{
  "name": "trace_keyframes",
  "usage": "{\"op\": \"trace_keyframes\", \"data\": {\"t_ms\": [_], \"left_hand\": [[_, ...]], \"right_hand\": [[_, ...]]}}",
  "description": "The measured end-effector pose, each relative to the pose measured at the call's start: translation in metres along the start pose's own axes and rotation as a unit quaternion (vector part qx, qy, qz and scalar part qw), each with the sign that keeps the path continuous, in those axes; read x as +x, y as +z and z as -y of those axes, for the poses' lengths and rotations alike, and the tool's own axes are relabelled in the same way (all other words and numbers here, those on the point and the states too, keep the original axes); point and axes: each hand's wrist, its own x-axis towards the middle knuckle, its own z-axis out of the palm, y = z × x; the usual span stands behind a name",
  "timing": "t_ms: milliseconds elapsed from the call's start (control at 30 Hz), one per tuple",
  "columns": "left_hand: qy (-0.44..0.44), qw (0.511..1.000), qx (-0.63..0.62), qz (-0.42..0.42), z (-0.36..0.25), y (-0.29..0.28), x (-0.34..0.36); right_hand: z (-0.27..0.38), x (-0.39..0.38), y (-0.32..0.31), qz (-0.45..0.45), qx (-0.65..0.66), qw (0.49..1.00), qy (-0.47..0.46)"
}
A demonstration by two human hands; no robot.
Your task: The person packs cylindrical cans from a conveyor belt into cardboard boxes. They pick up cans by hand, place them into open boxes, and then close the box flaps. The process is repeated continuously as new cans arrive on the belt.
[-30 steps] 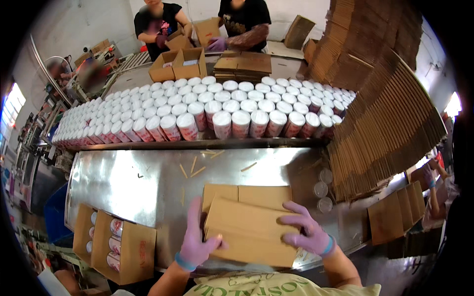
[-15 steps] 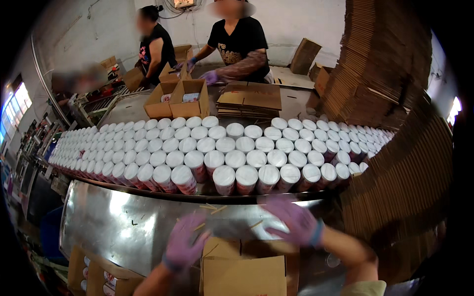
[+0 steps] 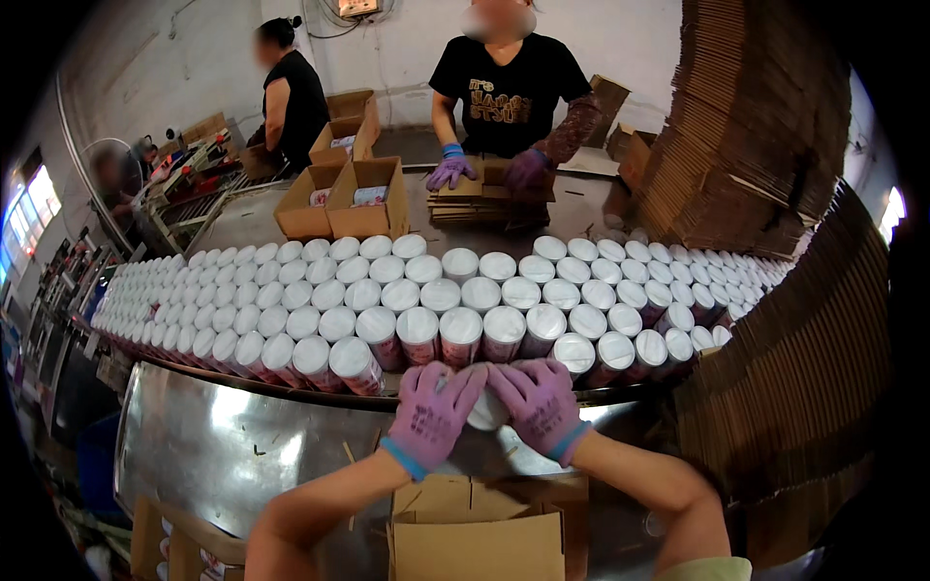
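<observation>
bracing a white-topped can [image 3: 487, 414], the left hand [image 3: 432, 416] and right hand [image 3: 539, 412] grip opposite sides, likely for balance. a carton [image 3: 480, 549] stands within reach.

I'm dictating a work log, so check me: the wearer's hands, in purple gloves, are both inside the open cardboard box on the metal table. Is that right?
Not quite: the left hand and right hand are beyond the open cardboard box, with a white-topped can between them, as the head view shows. The purple gloves and the box on the metal table are right.
</observation>
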Motion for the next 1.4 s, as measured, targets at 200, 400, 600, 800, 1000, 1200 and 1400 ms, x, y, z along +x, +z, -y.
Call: {"op": "trace_keyframes", "data": {"t_ms": [200,400,600,800,1000,1200,1400], "left_hand": [[-0.034,0.809,-0.375,0.451,-0.005,-0.011,-0.053],[-0.099,0.551,-0.517,0.648,-0.005,0.004,-0.052],[-0.091,0.996,0.014,-0.005,0.077,0.017,0.035],[-0.103,0.989,0.101,0.000,0.064,0.065,0.014],[-0.099,0.995,0.000,-0.007,0.019,0.010,-0.019],[-0.074,0.837,-0.359,0.406,-0.008,-0.022,-0.068],[-0.029,0.699,-0.413,0.583,-0.067,-0.055,-0.073]], "right_hand": [[0.019,-0.036,-0.016,0.551,0.467,0.687,0.078],[0.031,-0.066,0.042,0.695,0.518,0.495,0.057],[-0.037,0.070,0.044,0.130,-0.026,0.990,0.044],[-0.029,0.051,0.058,0.132,-0.043,0.990,-0.006],[-0.007,0.028,0.006,0.043,0.004,0.994,-0.096],[0.025,-0.017,-0.047,0.483,0.347,0.802,0.053],[0.066,-0.092,-0.035,0.669,0.561,0.483,0.063]]}}
